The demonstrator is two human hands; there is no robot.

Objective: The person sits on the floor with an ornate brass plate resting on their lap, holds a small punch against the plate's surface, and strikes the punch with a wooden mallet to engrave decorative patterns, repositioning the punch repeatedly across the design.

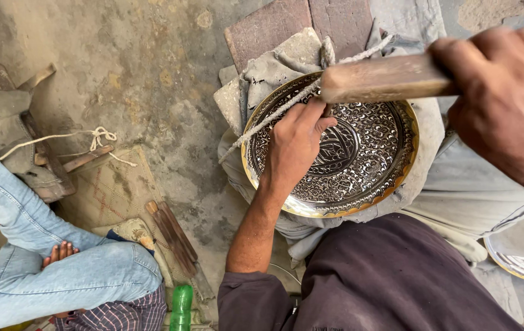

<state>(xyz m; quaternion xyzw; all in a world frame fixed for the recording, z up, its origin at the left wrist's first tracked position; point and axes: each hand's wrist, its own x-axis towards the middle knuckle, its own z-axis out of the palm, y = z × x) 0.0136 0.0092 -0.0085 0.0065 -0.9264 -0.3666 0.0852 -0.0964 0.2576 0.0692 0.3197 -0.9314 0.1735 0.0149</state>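
Brass-rimmed, the engraved plate (360,153) at frame centre lay under our left hand (296,144), fingers pinched closed near its rim, while our right hand (507,98) gripped a wooden handle (381,78) at upper right.

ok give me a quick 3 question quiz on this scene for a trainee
1. True or false: the left hand rests on the engraved brass plate.
2. Which does the right hand hold? A) a green bottle B) a wooden mallet C) a rope
3. Fill in: the plate sits on grey ____, and a rope runs across its upper left rim.

Key
1. True; its fingers are pressed together near the plate's middle, though what they pinch is hidden.
2. B; the grip is closed round the handle, raised above the plate.
3. Cloth.

The green bottle stands on the floor beside another person's jeans.
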